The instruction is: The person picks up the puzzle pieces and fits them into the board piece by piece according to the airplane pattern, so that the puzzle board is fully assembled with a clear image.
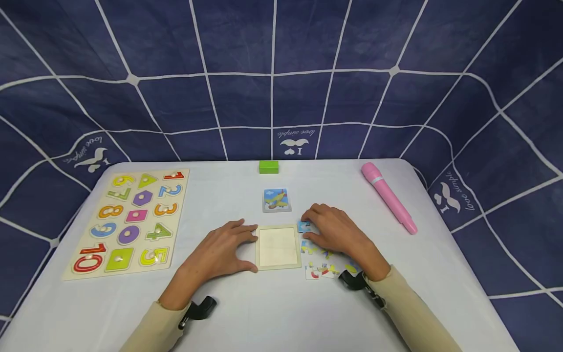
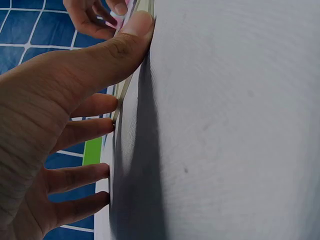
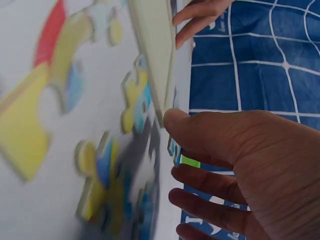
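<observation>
A pale square puzzle tray [image 1: 278, 267] lies in the middle of the table, its inside bare. My left hand [image 1: 217, 252] is at its left side, thumb touching near the lower corner and fingertips near the upper one. In the left wrist view the thumb [image 2: 125, 42] rests on the tray's edge. Right of the tray, my right hand [image 1: 332, 227] pinches a blue puzzle piece [image 1: 304, 226] between thumb and finger, low over the table. Below that hand lie several loose puzzle pieces [image 1: 312, 273], partly hidden by it; some look yellow and blue in the right wrist view.
Behind the tray lies a small airplane picture [image 1: 276, 200], with a green block [image 1: 269, 167] farther back. A number and shape board [image 1: 145, 225] fills the left side. A pink microphone-like stick [image 1: 390, 198] lies at the right. Dark blue cloth [image 1: 242, 102] hangs around the table.
</observation>
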`<state>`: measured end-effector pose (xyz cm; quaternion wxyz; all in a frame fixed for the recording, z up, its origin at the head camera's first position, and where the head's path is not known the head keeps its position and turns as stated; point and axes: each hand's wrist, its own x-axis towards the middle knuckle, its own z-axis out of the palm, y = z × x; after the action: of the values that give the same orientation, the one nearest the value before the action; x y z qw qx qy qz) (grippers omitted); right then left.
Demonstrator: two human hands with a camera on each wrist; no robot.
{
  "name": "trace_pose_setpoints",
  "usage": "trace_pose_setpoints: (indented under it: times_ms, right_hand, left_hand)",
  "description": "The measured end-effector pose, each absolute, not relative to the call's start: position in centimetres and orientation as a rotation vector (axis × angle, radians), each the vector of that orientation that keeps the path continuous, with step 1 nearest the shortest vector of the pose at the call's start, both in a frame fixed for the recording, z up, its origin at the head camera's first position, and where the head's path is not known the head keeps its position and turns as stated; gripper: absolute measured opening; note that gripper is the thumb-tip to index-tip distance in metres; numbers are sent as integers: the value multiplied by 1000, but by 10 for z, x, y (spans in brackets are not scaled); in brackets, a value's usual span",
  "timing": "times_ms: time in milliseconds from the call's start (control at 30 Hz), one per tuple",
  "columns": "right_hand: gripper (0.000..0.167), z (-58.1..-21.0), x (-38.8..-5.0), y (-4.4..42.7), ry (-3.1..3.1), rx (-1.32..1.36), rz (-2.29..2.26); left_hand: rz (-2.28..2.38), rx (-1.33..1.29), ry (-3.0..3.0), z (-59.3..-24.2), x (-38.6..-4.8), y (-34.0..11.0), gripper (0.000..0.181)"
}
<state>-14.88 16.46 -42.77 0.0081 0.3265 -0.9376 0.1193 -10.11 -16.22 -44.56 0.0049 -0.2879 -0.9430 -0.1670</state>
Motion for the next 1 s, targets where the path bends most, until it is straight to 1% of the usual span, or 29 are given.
trace_pose_setpoints:
  times_ms: [367,1000]
  right_hand:
    - [36,-415,-148,141,-2914,1102,378]
    - [33,-421,-145,99,-2884,1220,278]
  left_hand:
    - [-509,-891,-2963,-446,-99,-165,78]
    - [-565,-916,-3009,-445,-98,-165,78]
